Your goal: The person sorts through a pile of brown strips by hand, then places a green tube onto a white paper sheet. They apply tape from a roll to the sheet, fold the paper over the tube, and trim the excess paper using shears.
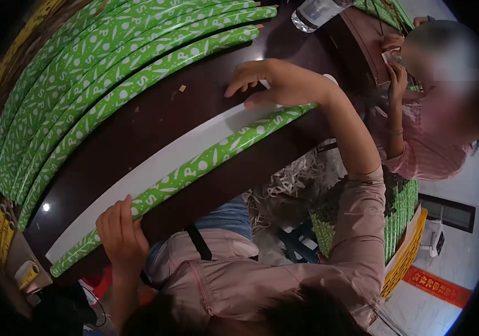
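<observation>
A green wrapping paper roll (pixel 203 161) with white printed shapes lies slantwise on the dark table before me. Along its far side shows a strip of the paper's white underside (pixel 155 162), not wound up. My left hand (pixel 122 232) is closed over the roll near its left end, the fingers reaching across it. Above the roll's right end hangs my right hand (pixel 287 84), fingers bent and apart with nothing in them. The wrist hides that end of the roll.
Several finished green rolls (pixel 133 84) lie side by side at the far left. A clear plastic bottle (pixel 318 12) stands at the back. A person in a pink striped shirt (pixel 432 134) works at right. Shredded paper (pixel 292 187) is below the table's near edge (pixel 239 173).
</observation>
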`<action>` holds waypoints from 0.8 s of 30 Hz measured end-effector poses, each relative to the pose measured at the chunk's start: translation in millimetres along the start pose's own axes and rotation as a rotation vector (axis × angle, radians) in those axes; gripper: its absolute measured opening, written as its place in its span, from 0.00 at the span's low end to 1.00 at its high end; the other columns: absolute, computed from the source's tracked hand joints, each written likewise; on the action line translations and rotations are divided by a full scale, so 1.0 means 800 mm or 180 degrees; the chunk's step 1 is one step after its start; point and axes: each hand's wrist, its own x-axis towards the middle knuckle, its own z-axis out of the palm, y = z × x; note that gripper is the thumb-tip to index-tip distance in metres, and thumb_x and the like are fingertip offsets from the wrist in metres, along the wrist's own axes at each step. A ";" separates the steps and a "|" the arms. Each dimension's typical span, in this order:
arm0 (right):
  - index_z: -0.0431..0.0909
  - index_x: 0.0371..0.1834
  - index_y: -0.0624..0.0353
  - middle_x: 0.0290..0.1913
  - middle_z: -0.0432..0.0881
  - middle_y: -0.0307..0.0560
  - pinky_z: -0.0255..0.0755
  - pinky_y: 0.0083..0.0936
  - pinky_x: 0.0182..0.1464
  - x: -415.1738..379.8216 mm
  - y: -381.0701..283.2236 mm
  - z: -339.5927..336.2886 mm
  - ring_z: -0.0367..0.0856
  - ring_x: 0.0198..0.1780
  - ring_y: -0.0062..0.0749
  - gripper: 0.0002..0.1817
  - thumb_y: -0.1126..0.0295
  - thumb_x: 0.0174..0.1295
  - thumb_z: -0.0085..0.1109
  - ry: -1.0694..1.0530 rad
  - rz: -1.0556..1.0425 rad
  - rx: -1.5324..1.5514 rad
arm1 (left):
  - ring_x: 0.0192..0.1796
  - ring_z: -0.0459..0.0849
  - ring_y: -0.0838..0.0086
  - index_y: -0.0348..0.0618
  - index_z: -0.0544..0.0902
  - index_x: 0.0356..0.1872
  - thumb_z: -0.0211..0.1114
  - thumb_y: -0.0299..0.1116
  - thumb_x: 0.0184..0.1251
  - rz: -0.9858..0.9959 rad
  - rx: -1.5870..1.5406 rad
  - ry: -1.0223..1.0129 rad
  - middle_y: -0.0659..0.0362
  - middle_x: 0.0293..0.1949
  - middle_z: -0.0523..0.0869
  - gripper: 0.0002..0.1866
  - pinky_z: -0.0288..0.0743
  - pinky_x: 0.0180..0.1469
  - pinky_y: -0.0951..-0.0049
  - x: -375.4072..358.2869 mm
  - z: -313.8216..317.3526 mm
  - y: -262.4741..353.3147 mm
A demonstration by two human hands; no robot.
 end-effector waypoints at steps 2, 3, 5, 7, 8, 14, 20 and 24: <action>0.82 0.49 0.58 0.47 0.81 0.43 0.73 0.30 0.49 0.012 -0.010 0.003 0.79 0.45 0.34 0.15 0.74 0.57 0.63 -0.0120 0.0019 -0.0018 | 0.50 0.77 0.56 0.32 0.76 0.56 0.62 0.21 0.56 0.0003 0.0024 -0.0005 0.49 0.48 0.78 0.23 0.68 0.53 0.57 -0.001 0.003 -0.003; 0.82 0.48 0.59 0.46 0.81 0.43 0.74 0.29 0.48 0.017 -0.009 0.006 0.79 0.44 0.34 0.14 0.75 0.57 0.63 -0.0200 0.0069 -0.0038 | 0.49 0.77 0.56 0.32 0.75 0.55 0.62 0.21 0.56 0.0040 0.0059 -0.0004 0.49 0.48 0.78 0.23 0.69 0.53 0.58 -0.002 0.004 -0.004; 0.83 0.47 0.59 0.46 0.82 0.44 0.74 0.29 0.47 0.020 -0.004 0.012 0.79 0.44 0.34 0.14 0.75 0.57 0.63 -0.0273 0.0126 -0.0014 | 0.49 0.77 0.57 0.32 0.76 0.55 0.62 0.21 0.56 0.0145 0.0087 0.0107 0.49 0.48 0.78 0.22 0.69 0.52 0.57 -0.001 0.007 -0.005; 0.83 0.46 0.59 0.44 0.82 0.45 0.75 0.29 0.46 0.023 0.003 0.015 0.80 0.43 0.33 0.13 0.76 0.56 0.63 -0.0216 -0.0110 -0.0087 | 0.49 0.77 0.57 0.31 0.76 0.55 0.62 0.22 0.57 0.0243 0.0123 0.0235 0.49 0.48 0.78 0.22 0.70 0.51 0.57 -0.001 0.009 -0.005; 0.83 0.46 0.59 0.44 0.82 0.45 0.75 0.29 0.46 0.023 0.004 0.017 0.80 0.43 0.33 0.13 0.76 0.56 0.63 -0.0224 -0.0113 -0.0067 | 0.49 0.78 0.58 0.31 0.76 0.54 0.62 0.22 0.58 0.0254 0.0188 0.0267 0.50 0.48 0.78 0.21 0.70 0.51 0.57 -0.001 0.009 -0.005; 0.84 0.42 0.58 0.41 0.83 0.42 0.76 0.29 0.43 0.020 0.001 0.028 0.80 0.40 0.35 0.11 0.78 0.55 0.62 0.0051 -0.0167 -0.0131 | 0.48 0.78 0.58 0.31 0.77 0.53 0.61 0.23 0.61 0.0148 0.0283 0.0157 0.50 0.47 0.78 0.18 0.71 0.51 0.57 0.003 0.002 0.002; 0.85 0.34 0.55 0.34 0.81 0.37 0.70 0.27 0.44 0.009 0.008 0.045 0.77 0.40 0.32 0.08 0.77 0.50 0.64 0.0553 -0.0899 -0.0922 | 0.48 0.78 0.57 0.32 0.76 0.54 0.60 0.22 0.64 0.0120 0.0209 0.0071 0.49 0.46 0.79 0.17 0.70 0.49 0.57 0.003 0.004 -0.001; 0.85 0.35 0.55 0.33 0.78 0.39 0.68 0.29 0.46 -0.001 -0.011 0.050 0.76 0.42 0.31 0.12 0.76 0.45 0.66 0.0736 -0.1198 -0.2016 | 0.49 0.77 0.56 0.34 0.75 0.56 0.60 0.23 0.67 0.0086 0.0217 -0.0014 0.49 0.47 0.78 0.17 0.70 0.48 0.57 0.000 0.004 -0.004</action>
